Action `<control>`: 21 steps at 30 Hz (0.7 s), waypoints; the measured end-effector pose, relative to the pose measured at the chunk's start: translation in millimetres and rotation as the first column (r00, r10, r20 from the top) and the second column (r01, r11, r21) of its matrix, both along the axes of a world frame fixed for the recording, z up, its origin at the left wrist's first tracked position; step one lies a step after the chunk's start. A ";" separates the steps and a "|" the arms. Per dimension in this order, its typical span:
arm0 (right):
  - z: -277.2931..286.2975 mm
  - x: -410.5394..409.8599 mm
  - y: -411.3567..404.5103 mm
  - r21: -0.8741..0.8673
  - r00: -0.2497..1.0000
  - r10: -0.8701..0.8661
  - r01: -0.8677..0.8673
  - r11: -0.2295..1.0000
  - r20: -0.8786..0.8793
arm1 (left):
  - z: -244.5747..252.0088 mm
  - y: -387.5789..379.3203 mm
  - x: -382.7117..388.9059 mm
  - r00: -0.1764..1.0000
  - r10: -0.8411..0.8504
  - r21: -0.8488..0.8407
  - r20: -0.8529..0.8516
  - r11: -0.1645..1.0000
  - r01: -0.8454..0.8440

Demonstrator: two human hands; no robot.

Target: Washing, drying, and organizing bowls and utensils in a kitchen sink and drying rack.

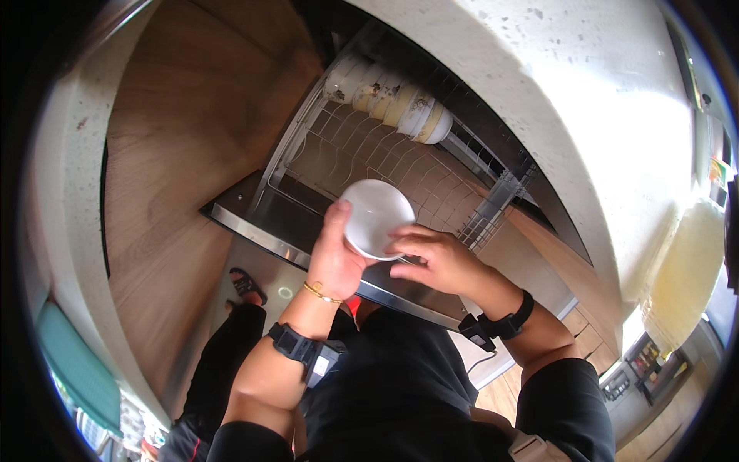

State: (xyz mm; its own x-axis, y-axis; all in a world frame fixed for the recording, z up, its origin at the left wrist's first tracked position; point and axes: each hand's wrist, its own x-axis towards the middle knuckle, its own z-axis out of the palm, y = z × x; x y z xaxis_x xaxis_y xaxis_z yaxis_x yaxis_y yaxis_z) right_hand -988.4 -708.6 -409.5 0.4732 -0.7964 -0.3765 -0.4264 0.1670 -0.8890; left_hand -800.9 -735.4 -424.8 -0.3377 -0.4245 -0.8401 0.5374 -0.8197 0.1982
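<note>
A small white bowl [378, 216] is tilted so that its smooth inside faces me. My left hand [338, 254] grips it from the left, thumb along the rim and the other fingers hidden behind. At the bowl's lower right rim, the fingertips of my right hand [436, 257] overlap the bowl. Its thumb and fingers are spread apart, not pinched on the rim. Beneath both hands is a pulled-out wire dish rack [398, 156]. Several patterned bowls [392, 104] stand nested on edge in a row at its back.
The drawer front [260, 234] has a metal edge close to my body. A wire cutlery basket [485, 216] sits at the rack's right side. Above the drawer runs a speckled stone countertop [577, 86]. Another person's sandalled foot [248, 286] is on the floor at left, beside a wooden cabinet panel [190, 144].
</note>
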 end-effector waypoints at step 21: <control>-129.4 -79.0 -89.3 -0.330 0.607 -0.091 -0.293 0.897 -0.789 | 5.6 9.6 23.2 0.964 -0.215 -0.091 0.159 0.969 0.231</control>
State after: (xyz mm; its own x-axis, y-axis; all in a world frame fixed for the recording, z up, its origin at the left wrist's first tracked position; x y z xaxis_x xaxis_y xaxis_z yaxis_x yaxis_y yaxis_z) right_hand -1067.4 -797.9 -538.9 0.2430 -0.9205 -0.3059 -0.9643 -0.1951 -0.1791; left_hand -777.8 -725.7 -419.1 -0.3103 -0.4435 -0.8409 0.3018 -0.8847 0.3552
